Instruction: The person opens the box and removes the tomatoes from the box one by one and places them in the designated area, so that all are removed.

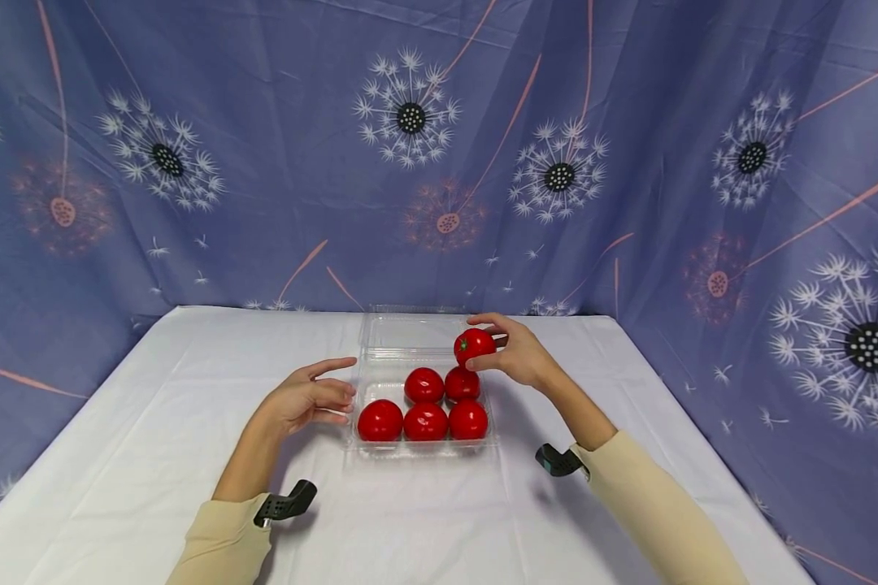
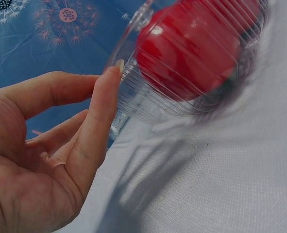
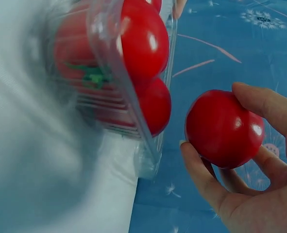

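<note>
A clear plastic clamshell box (image 1: 358,390) lies on the table with its lid folded back. Several red tomatoes sit in it: three along the near side, including a left one (image 1: 380,421), and two behind, a middle one (image 1: 424,385) and a right one (image 1: 462,383). Above the box's back right part, my right hand (image 1: 515,353) holds another tomato (image 3: 224,128) between thumb and fingers, its green stem end facing left in the head view. My left hand (image 1: 303,400) is at the box's left side, fingers extended, a fingertip (image 2: 115,73) right at the clear wall.
The clear lid (image 1: 413,331) lies toward the table's back edge. A white cloth covers the table (image 1: 190,390). Behind and on both sides hangs a blue curtain (image 1: 285,162) with dandelion prints. Each wrist carries a black camera, such as the left one (image 1: 287,504).
</note>
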{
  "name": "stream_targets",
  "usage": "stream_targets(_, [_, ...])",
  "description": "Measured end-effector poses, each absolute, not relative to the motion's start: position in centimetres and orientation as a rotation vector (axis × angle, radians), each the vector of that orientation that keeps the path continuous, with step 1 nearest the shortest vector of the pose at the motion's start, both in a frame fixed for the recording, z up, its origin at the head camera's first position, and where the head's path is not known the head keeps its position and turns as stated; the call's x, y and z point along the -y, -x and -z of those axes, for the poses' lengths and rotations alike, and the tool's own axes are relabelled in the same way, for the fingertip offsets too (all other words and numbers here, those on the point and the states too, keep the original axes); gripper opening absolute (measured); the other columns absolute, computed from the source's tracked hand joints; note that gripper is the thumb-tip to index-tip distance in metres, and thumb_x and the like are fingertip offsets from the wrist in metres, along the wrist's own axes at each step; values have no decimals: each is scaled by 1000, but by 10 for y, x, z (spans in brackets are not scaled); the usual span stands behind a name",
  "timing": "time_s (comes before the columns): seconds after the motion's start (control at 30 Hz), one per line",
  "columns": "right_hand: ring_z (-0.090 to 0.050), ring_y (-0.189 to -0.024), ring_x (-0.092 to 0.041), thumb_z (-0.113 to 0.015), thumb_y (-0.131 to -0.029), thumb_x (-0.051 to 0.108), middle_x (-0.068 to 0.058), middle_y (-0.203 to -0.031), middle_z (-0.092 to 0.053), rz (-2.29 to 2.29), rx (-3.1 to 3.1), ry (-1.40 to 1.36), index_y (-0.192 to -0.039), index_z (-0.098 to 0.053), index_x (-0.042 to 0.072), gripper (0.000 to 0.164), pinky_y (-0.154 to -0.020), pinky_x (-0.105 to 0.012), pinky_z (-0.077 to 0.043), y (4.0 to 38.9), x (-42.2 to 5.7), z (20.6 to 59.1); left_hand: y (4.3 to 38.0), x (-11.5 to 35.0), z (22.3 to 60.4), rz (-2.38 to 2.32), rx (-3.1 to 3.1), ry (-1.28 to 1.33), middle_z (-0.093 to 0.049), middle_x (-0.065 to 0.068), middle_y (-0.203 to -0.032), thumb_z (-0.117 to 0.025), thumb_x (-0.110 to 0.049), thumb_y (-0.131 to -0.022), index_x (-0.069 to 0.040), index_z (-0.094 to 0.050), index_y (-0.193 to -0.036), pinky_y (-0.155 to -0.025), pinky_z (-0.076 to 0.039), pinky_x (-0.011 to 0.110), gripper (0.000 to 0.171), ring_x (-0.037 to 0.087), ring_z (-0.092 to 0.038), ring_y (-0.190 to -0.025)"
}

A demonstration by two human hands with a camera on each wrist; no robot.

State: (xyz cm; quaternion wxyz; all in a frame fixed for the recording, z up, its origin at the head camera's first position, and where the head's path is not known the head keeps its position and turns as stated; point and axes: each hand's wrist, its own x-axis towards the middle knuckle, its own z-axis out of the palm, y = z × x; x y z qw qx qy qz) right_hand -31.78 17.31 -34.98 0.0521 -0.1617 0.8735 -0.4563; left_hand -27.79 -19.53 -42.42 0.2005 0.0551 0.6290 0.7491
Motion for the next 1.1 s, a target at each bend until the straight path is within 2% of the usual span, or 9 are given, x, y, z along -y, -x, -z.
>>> stream_targets(0.33, [-58,-119,-35,-86,-79,22,-11,-130,-63,1442,-2658,431,-139,-61,24,66,-87,-42,-59,318,-194,357,278,195,421,-2092,-1755,-145,-72,6,-96,-64,7,-88,-1,-28,-158,-71,-65,36,79,17,-74,-77])
stream_targets(0.53, [-56,-120,-37,-86,-79,22,-14,-133,-60,1476,-2644,358,-138,-61,20,65,-89,-45,-60,317,-202,361,278,194,420,-2092,-1755,-149,-72,5,-94,-64,8,-88,0,-27,-158,-70,-65,36,79,17,-73,-77])
stream_targets(0.7, [-58,-120,-36,-87,-79,22,-12,-134,-60,1483,-2668,331,-137,-61,20,64,-90,-46,-60,317,-207,367,278,194,420,-2095,-1752,-147,-72,7,-95,-64,8,-88,0,-27,-158,-70,-65,36,79,17,-74,-76])
stream_targets(1.1, [-61,-117,-35,-87,-79,21,-15,-132,-64,1499,-2769,318,-139,-61,17,65,-88,-38,-58,322,-222,386,278,194,421,-2088,-1764,-144,-72,4,-93,-64,7,-88,0,-27,-158,-70,-65,36,79,17,-74,-76])
